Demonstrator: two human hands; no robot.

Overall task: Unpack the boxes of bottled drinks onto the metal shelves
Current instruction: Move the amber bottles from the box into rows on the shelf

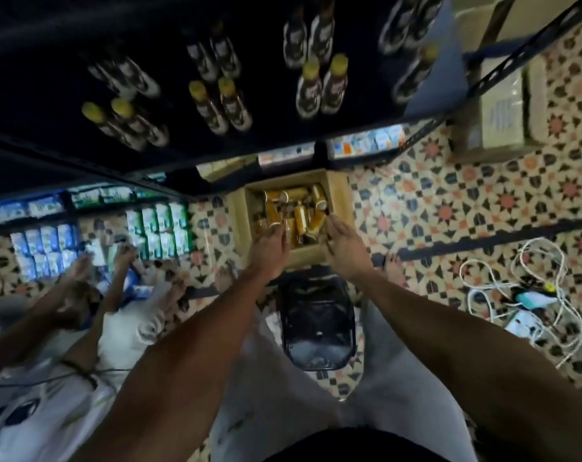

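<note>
In the head view, the cardboard box sat on the tiled floor below the metal shelf, with amber bottles jumbled inside. The left hand reached among them, but I cannot tell its fingers' grip. The right hand had loosely straight, empty fingers. The bottles looked rigid, slick and fairly heavy, so best gripped round the body.

An open cardboard box of amber bottles sits on the patterned tile floor, below a dark metal shelf carrying yellow-capped bottles. The left grip reaches among the amber bottles, fingers bent. The right grip reaches over the box's near right corner, fingers nearly straight.
</note>
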